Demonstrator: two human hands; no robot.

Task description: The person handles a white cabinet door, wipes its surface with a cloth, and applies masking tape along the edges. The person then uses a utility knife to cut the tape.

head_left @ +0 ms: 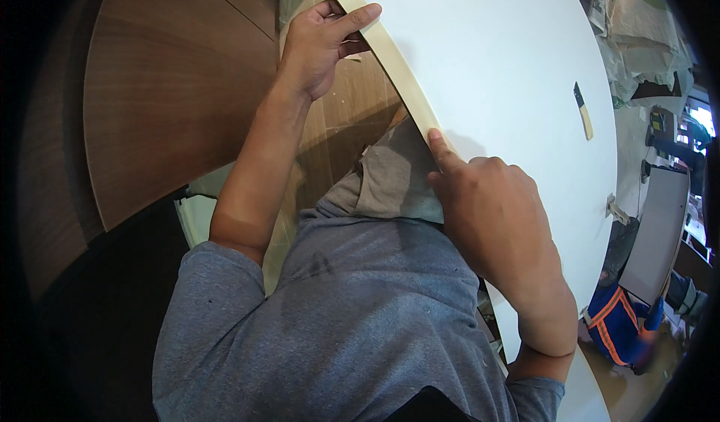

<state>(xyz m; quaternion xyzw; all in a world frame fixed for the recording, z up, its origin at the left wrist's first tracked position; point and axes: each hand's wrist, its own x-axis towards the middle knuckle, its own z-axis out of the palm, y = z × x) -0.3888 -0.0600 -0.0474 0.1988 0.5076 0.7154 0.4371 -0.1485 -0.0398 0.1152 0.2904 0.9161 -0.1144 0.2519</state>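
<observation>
A large white board (495, 69) lies in front of me and to my right, with a pale cream edging strip (401, 73) along its near left edge. My left hand (319, 47) grips this edge at the far end, thumb on top and fingers curled underneath. Closer to me, my right hand (499, 208) presses its index fingertip onto the strip. Its thumb sits just below the index finger by the edge, while the other fingers are curled in and partly hidden. A small knife (583, 112) with a dark blade and yellow handle rests on the board, apart from both hands.
Brown wood-grain panels (172, 99) stand at the left. Beyond the board's right side are plastic-wrapped items (641, 24), a grey panel (655, 234) and a blue bag with orange bands (613, 324). A metal clip-like piece (618, 209) is at the board's right edge.
</observation>
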